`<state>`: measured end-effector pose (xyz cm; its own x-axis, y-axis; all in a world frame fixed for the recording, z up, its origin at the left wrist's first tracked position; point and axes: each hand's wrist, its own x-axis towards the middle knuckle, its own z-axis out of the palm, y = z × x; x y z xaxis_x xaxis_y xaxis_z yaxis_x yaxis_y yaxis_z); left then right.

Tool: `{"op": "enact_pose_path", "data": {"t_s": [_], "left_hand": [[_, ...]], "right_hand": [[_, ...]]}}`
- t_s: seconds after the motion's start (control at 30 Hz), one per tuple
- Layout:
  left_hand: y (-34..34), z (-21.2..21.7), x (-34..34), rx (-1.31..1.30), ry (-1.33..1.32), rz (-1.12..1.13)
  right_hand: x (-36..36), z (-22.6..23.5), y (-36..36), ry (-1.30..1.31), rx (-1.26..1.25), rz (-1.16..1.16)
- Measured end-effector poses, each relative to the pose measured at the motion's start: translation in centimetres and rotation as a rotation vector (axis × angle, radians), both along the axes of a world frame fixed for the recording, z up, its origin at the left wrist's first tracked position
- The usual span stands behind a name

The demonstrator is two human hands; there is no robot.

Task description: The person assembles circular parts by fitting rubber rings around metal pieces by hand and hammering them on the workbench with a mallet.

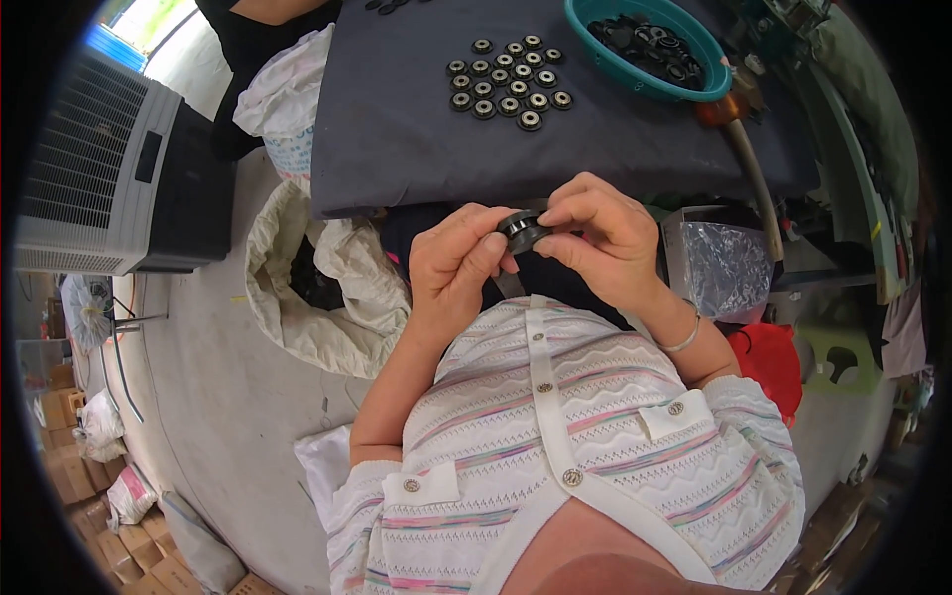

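Observation:
In front of my chest, just off the table's near edge, I hold a black grooved wheel (522, 231) between both hands. My left hand (449, 263) pinches its left side with thumb and forefinger. My right hand (609, 241) has its thumb and fingertips closed on the right side of the same wheel. Its face is turned mostly away, so I cannot tell whether there is a bearing inside. On the dark cloth-covered table (397, 129) lies a cluster of similar black wheels (518, 88), each with a shiny metal centre.
A teal basin (647, 77) full of black round parts stands at the far right. Beside it a mallet with an orange head (722, 109) hangs its handle past the table edge. Left below are an open white sack (273, 297) and a grey air cooler (109, 159).

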<state>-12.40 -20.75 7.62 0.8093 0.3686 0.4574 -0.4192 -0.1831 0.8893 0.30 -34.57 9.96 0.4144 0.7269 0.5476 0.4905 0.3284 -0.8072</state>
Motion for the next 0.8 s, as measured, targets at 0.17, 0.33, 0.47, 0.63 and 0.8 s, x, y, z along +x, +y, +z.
{"op": "enact_pose_path", "data": {"t_s": [0.17, 0.33, 0.47, 0.63, 0.8], "left_hand": [[-0.26, -0.04, -0.08, 0.009, -0.014, 0.005], [-0.42, 0.09, -0.13, -0.010, -0.010, -0.005], [-0.44, -0.05, -0.07, -0.005, -0.002, 0.002], [-0.63, -0.31, -0.10, -0.023, -0.011, -0.008], [-0.63, -0.03, -0.39, 0.021, -0.041, -0.031]], "right_hand": [[-0.56, 0.35, -0.39, 0.184, -0.043, 0.039], [-0.67, 0.60, -0.57, 0.248, -0.067, 0.077], [-0.86, 0.06, -0.18, 0.246, -0.020, 0.046], [-1.00, -0.06, 0.01, 0.201, 0.000, 0.031], [-0.67, 0.01, -0.16, 0.211, -0.051, 0.095]]}}
